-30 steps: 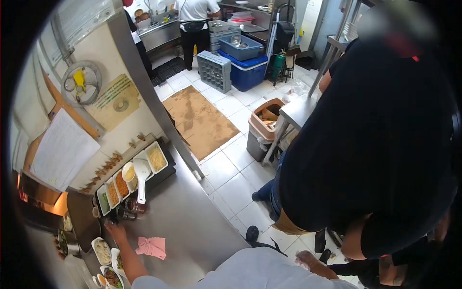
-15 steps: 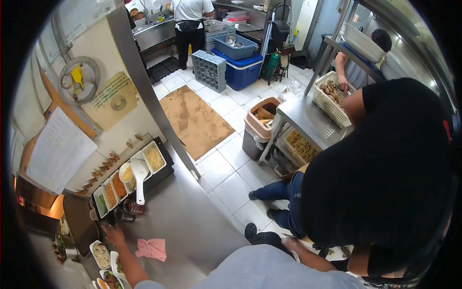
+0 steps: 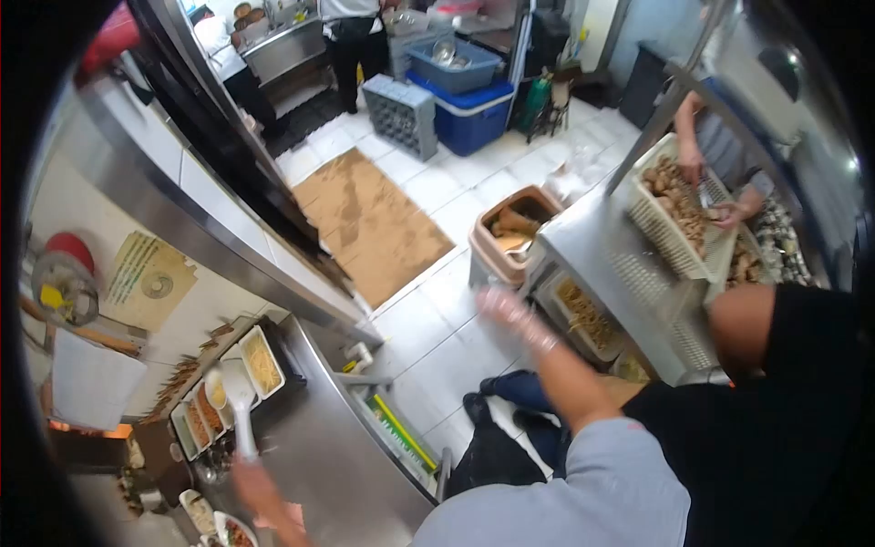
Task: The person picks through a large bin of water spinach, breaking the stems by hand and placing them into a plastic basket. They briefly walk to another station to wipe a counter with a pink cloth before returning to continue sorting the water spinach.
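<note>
My left hand point(image 3: 253, 483) is smeared by motion over the steel counter point(image 3: 337, 438), at the handle end of a white ladle-like scoop point(image 3: 241, 401). Whether its fingers touch the handle cannot be made out. The scoop lies across a row of white tubs holding shredded yellow food point(image 3: 262, 363) and orange food point(image 3: 208, 410). Dark jars point(image 3: 214, 460) stand beside them. A pink cloth point(image 3: 293, 518) shows partly behind my left forearm. My right hand point(image 3: 506, 312), in a clear plastic glove, reaches out above the floor near a brown-rimmed bin point(image 3: 488, 255); its fingers are blurred.
A person in black point(image 3: 766, 419) stands close on my right. Another person's hands point(image 3: 725, 214) work at a cream basket point(image 3: 670, 214) of brown pieces on a steel shelf point(image 3: 583, 246). Cardboard point(image 3: 369, 228) covers part of the tiled floor. A blue cooler point(image 3: 469, 118) stands farther back.
My view has turned and shifted. My right hand has swung from low beside my body out toward the bin. My left hand has moved from beside the jars to the scoop's handle end.
</note>
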{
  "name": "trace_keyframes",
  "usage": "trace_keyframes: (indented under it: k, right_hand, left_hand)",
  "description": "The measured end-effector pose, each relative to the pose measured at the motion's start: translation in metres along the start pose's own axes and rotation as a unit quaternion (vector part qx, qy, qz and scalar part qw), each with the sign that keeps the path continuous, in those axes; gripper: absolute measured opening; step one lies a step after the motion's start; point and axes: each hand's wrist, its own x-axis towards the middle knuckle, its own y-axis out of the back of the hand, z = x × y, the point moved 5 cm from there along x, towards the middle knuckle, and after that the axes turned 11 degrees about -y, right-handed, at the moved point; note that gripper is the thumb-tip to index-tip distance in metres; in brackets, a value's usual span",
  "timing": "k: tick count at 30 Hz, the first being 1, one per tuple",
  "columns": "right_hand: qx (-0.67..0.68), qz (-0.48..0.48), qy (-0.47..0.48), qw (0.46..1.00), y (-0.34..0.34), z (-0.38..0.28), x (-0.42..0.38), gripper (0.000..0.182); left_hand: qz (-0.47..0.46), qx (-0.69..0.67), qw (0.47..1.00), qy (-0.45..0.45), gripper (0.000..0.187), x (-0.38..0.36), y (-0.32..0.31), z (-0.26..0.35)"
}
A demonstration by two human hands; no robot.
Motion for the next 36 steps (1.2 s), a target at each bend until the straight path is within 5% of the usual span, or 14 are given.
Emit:
trace_keyframes:
  k: [1, 2, 3, 5, 9, 11, 12, 20, 23, 24, 25, 29, 32, 36]
  right_hand:
    - [-0.311, 0.246, 0.017, 0.918, 0.058, -0.013, 0.021, 0.011]
    - [-0.651, 0.241, 0.086, 0.714, 0.024, -0.091, 0.02, 0.011]
    - [-0.859, 0.298, 0.186, 0.372, -0.019, -0.177, 0.013, 0.01]
    - [-0.69, 0.346, 0.155, 0.617, 0.044, -0.205, 0.018, 0.016]
    - [-0.779, 0.338, -0.025, 0.528, 0.066, -0.225, -0.002, 0.016]
    - [-0.595, 0.369, 0.086, 0.709, 0.063, -0.225, -0.022, 0.016]
    - [-0.596, 0.35, 0.088, 0.718, 0.055, -0.213, -0.011, 0.016]
    - [-0.715, 0.342, 0.124, 0.597, 0.035, -0.215, -0.03, 0.018]
    - [-0.787, 0.2, 0.137, 0.568, 0.017, -0.213, -0.014, 0.029]
    - [-0.751, 0.209, 0.139, 0.61, 0.057, -0.196, -0.01, 0.027]
    - [-0.787, 0.228, 0.098, 0.564, 0.088, -0.18, -0.008, 0.025]
    - [-0.753, 0.202, 0.071, 0.622, 0.094, -0.175, -0.007, 0.023]
    - [-0.731, 0.214, 0.098, 0.64, 0.088, -0.181, -0.007, 0.021]
    - [-0.73, 0.205, 0.088, 0.646, 0.076, -0.183, -0.009, 0.019]
  left_hand:
    - [-0.028, -0.22, 0.974, 0.051, 0.029, 0.014, 0.0, 0.091]
    - [-0.113, -0.222, 0.968, 0.031, 0.03, 0.009, -0.021, 0.141]
    - [-0.124, -0.227, 0.965, 0.04, 0.028, 0.009, -0.033, 0.189]
    - [-0.193, -0.144, 0.96, -0.144, 0.026, 0.003, -0.054, 0.245]
    - [-0.206, -0.203, 0.955, -0.066, 0.023, -0.002, -0.075, 0.259]
    - [-0.21, -0.166, 0.963, -0.023, 0.021, -0.006, -0.072, 0.233]
    - [-0.209, -0.156, 0.965, -0.004, 0.021, -0.011, -0.068, 0.216]
    - [-0.174, -0.168, 0.97, 0.016, 0.017, -0.038, -0.091, 0.123]
    - [-0.153, -0.193, 0.967, 0.071, 0.017, -0.03, -0.084, 0.115]
    - [-0.112, -0.2, 0.966, 0.123, 0.017, -0.035, -0.086, 0.105]
    - [-0.107, -0.172, 0.968, 0.145, 0.016, -0.037, -0.088, 0.103]
    - [-0.074, -0.183, 0.945, 0.259, 0.017, -0.052, -0.084, 0.095]
    - [-0.034, -0.269, 0.853, 0.446, 0.023, -0.074, -0.097, 0.071]
    - [-0.049, -0.288, 0.849, 0.44, 0.023, -0.077, -0.095, 0.083]
